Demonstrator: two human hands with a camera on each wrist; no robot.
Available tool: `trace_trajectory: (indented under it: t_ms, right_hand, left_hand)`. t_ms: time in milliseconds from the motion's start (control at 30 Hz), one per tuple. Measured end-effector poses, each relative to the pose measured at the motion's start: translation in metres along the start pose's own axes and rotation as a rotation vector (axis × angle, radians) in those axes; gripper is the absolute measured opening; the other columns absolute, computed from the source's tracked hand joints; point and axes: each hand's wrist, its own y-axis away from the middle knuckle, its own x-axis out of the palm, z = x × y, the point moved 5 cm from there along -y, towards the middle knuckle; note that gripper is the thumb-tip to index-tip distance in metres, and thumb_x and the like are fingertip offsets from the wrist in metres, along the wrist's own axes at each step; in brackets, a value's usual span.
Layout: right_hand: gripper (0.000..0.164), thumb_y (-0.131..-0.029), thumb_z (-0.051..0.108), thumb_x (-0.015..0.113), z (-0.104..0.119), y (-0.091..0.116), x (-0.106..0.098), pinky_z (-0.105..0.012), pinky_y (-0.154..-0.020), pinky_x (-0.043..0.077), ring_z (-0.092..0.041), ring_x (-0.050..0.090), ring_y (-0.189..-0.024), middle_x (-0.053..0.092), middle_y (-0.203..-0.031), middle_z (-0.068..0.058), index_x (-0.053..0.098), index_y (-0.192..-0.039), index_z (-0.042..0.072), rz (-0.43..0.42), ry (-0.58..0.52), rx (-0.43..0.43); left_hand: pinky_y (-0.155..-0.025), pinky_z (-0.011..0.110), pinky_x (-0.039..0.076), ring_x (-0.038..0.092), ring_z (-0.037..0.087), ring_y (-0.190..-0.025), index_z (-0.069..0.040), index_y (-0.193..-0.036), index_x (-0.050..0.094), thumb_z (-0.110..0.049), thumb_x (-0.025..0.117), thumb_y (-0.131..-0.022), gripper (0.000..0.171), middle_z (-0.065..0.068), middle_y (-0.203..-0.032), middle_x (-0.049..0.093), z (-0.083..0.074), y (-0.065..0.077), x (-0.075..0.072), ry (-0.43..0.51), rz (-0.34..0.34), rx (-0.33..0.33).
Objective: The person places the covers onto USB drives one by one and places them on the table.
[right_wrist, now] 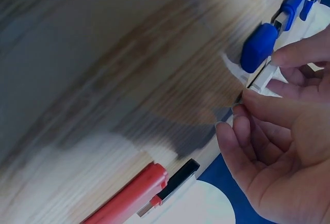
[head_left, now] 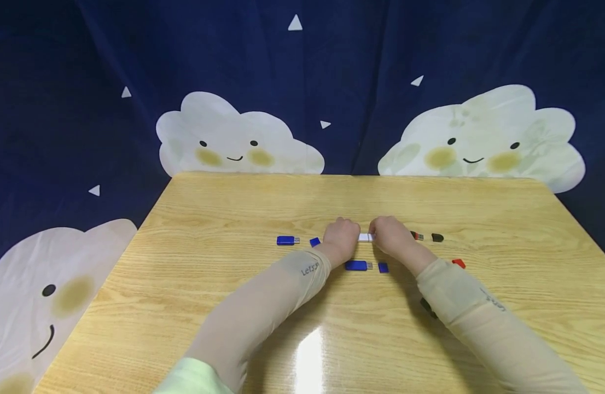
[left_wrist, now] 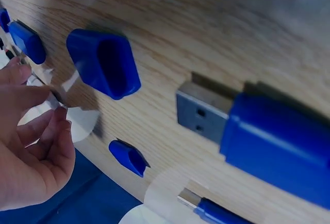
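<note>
Over the middle of the table, both hands meet at a white USB stick (head_left: 365, 237). My left hand (head_left: 342, 239) pinches its left end and my right hand (head_left: 391, 236) pinches its right end between thumb and fingers. In the right wrist view the white stick (right_wrist: 264, 77) shows between the two sets of fingertips; the fingers cover both ends. Just in front of the hands lies a blue USB stick (head_left: 356, 265) with its metal plug bare, its blue cap (head_left: 383, 267) off to the right.
Left of the hands lie another blue USB stick (head_left: 285, 240) and its cap (head_left: 315, 242). To the right are a black-and-red USB stick (head_left: 418, 236), a black cap (head_left: 437, 237) and a red piece (head_left: 458, 264). A dark item (head_left: 428, 307) is partly hidden by the right forearm.
</note>
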Motion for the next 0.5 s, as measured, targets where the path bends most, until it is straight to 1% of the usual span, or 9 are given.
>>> trace_trajectory:
  t_ms: [167,267,400,500]
  right_hand:
    - [0.018,-0.075,-0.005,0.059,-0.001,0.000,-0.001,-0.039,-0.071,0.052,-0.027,0.062,-0.075,0.068,-0.087,-0.018,0.067,-0.091,-0.005,0.007,-0.013,0.017]
    - [0.019,-0.075,-0.005,0.058,-0.001,0.001,0.000,-0.038,-0.069,0.052,-0.025,0.060,-0.073,0.068,-0.088,-0.018,0.067,-0.091,-0.005,0.015,-0.023,0.028]
    - [0.017,-0.076,-0.005,0.058,-0.001,0.001,0.000,-0.037,-0.068,0.051,-0.024,0.059,-0.072,0.068,-0.088,-0.017,0.067,-0.090,-0.004,0.014,-0.021,0.023]
    - [0.016,-0.076,-0.004,0.057,-0.001,0.002,-0.001,-0.037,-0.067,0.051,-0.023,0.059,-0.072,0.068,-0.087,-0.016,0.067,-0.089,-0.003,0.013,-0.018,0.022]
  left_hand:
    - [-0.073,0.031,0.051,0.059,0.017,-0.092,-0.012,-0.105,0.060,-0.022,0.057,-0.089,0.019,0.002,-0.100,0.065,0.002,0.005,-0.001,0.038,0.019,0.021]
    - [-0.071,0.031,0.051,0.059,0.017,-0.090,-0.012,-0.105,0.059,-0.024,0.058,-0.088,0.021,0.002,-0.099,0.065,0.004,0.010,-0.003,0.057,0.026,0.029]
    - [-0.067,0.030,0.050,0.058,0.016,-0.085,-0.012,-0.100,0.060,-0.027,0.058,-0.089,0.019,0.001,-0.093,0.064,0.008,0.016,-0.006,0.072,0.041,0.039]
    - [-0.061,0.029,0.049,0.057,0.013,-0.077,-0.014,-0.093,0.062,-0.028,0.058,-0.089,0.015,-0.002,-0.086,0.063,0.008,0.020,-0.009,0.087,0.064,0.072]
